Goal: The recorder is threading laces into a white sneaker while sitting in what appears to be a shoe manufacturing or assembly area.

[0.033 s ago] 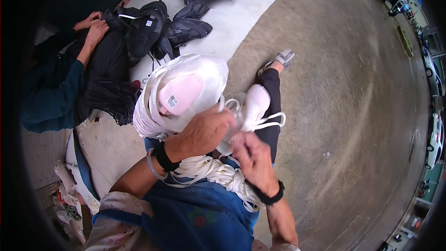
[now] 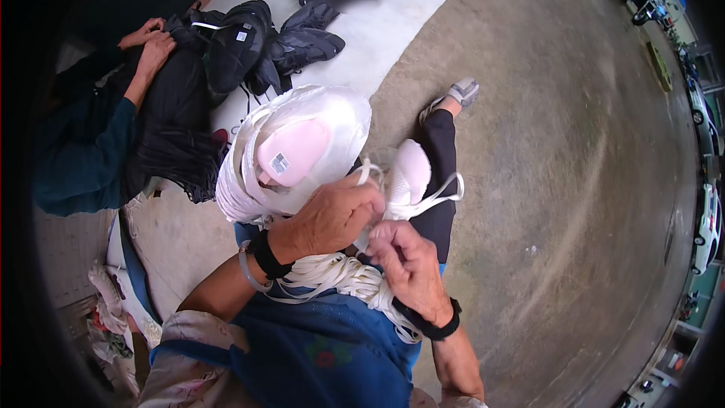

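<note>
Above my lap, both hands work at a white shoe upper with a pale pink tongue [image 2: 410, 170]. My left hand [image 2: 328, 215] is closed at the upper's near left side, where a white shoelace [image 2: 368, 171] loops up beside its fingers. My right hand [image 2: 411, 261] is pinched just below the upper, its fingertips close to the left hand's; what lies in the pinch is too small to make out. A white lace end [image 2: 445, 195] loops out to the right. A bundle of white shoelaces [image 2: 340, 276] lies across my blue apron [image 2: 317, 347].
Nested white shoe uppers with a pink lining [image 2: 298, 151] rest left of my hands. Black shoes [image 2: 242, 45] lie on a white sheet [image 2: 411, 0] at the far left. A co-worker's hands [image 2: 155, 45] handle a black shoe there. Parked vehicles [image 2: 706, 227] line the right edge.
The upper with the pink tongue has shifted slightly toward me and left. My right hand has moved a little, its fingers still near the left hand.
</note>
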The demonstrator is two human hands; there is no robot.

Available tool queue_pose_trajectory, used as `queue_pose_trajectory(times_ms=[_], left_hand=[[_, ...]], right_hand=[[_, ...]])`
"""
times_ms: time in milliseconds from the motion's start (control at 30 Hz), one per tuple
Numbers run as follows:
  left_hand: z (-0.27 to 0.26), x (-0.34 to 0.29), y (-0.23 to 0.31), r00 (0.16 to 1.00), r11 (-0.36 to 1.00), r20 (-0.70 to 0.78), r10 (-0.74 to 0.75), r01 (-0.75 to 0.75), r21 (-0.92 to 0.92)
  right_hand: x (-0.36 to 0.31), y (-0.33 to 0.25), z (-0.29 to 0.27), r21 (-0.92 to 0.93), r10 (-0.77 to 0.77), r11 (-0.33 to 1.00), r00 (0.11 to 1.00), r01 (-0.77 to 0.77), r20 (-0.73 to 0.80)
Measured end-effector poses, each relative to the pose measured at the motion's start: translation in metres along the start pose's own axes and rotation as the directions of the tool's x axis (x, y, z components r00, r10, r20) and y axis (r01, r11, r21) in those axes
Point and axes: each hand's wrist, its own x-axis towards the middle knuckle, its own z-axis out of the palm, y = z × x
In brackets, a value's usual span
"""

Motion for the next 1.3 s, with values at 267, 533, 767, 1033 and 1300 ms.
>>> queue_pose_trajectory(times_ms=[267,533,767,1033,1300], left_hand=[[0.004,-0.005,0.0,0.957,0.984,0.248,0.149,-0.169,0.06],[0.017,0.002,0.002,0.924,0.904,0.232,0.304,-0.357,0.237],[0.023,-0.001,-0.011,0.914,0.892,0.274,0.301,-0.371,0.258],[0.014,0.006,-0.001,0.891,0.857,0.402,0.21,-0.366,0.363],[-0.019,0.06,0.001,0.966,0.966,0.107,-0.235,0.219,0.138]], right_hand=[[0.021,0.038,-0.012,0.19,0.153,0.974,0.975,-0.122,-0.159],[0.029,0.049,-0.024,0.466,0.266,0.856,0.964,-0.225,-0.022],[0.031,0.049,-0.026,0.456,0.259,0.858,0.966,-0.236,0.012],[0.028,0.054,-0.024,0.47,0.192,0.868,0.981,-0.161,-0.019],[0.026,0.07,-0.029,0.56,0.241,0.812,0.968,-0.164,-0.066]])
